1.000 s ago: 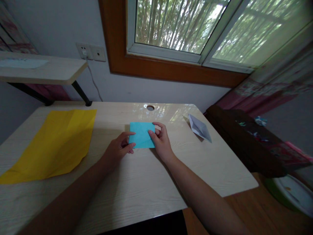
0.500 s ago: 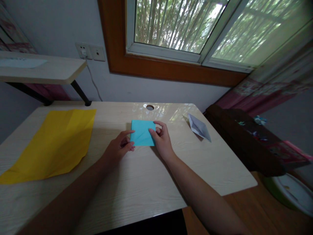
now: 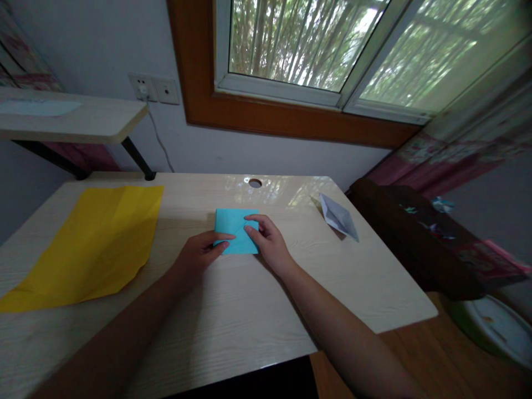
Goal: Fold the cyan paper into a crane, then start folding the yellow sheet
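A small folded blue paper square point(image 3: 231, 221) lies flat on the pale wooden desk point(image 3: 233, 310), near its middle. My left hand point(image 3: 197, 255) rests at the paper's lower left, fingertips pressing on its near edge. My right hand point(image 3: 268, 244) lies over the paper's right side, fingers spread flat on it. Both hands press the paper down against the desk; neither lifts it.
A large yellow sheet point(image 3: 91, 244) lies on the desk's left part. A folded white paper shape point(image 3: 338, 216) sits at the far right. A cable hole point(image 3: 255, 182) is near the back edge. A raised shelf point(image 3: 70, 119) stands at the left; a dark cabinet point(image 3: 419, 238) stands beside the desk's right.
The blue paper has shifted slightly left and toward me. My right hand moved from its right edge onto its top, and my left fingers slid further onto the near edge.
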### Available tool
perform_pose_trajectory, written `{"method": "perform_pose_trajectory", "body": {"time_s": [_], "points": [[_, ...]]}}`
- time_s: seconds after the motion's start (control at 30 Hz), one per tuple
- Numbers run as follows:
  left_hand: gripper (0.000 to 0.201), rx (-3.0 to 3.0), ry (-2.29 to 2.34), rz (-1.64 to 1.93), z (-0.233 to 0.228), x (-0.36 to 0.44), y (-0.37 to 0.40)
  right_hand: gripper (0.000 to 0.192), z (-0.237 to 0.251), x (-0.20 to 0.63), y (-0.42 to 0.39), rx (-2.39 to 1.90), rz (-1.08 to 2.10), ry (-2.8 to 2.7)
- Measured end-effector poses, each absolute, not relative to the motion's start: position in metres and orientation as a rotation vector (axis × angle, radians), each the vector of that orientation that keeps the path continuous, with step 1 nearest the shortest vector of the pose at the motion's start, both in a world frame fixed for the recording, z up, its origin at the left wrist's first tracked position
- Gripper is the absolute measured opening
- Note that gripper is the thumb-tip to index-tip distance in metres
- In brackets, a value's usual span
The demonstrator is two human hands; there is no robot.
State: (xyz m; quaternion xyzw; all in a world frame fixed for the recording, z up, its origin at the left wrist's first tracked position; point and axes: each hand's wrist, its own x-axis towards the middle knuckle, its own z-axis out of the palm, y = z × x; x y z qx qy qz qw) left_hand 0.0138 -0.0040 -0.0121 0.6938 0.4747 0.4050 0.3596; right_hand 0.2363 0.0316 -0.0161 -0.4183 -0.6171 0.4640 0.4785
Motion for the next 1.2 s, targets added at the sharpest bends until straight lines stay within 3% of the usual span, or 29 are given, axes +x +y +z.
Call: {"method": "perform_pose_trajectory", "body": {"time_s": [0.27, 0.73, 1.2], "points": [[0.026, 1.892, 1.094, 1.043, -0.014, 0.012, -0.004, 0.025, -0.013, 0.238, 0.034, -1.086, 1.126, -1.395], [0.016, 1.82, 1.277, 1.158, -0.003, 0.015, -0.007, 0.024, -0.014, 0.238, 0.035, -1.088, 1.049, -1.526], [0.021, 1.661, 1.315, 1.215, -0.003, 0.012, -0.006, 0.019, -0.004, 0.24, 0.031, -0.978, 0.629, -1.742]]}}
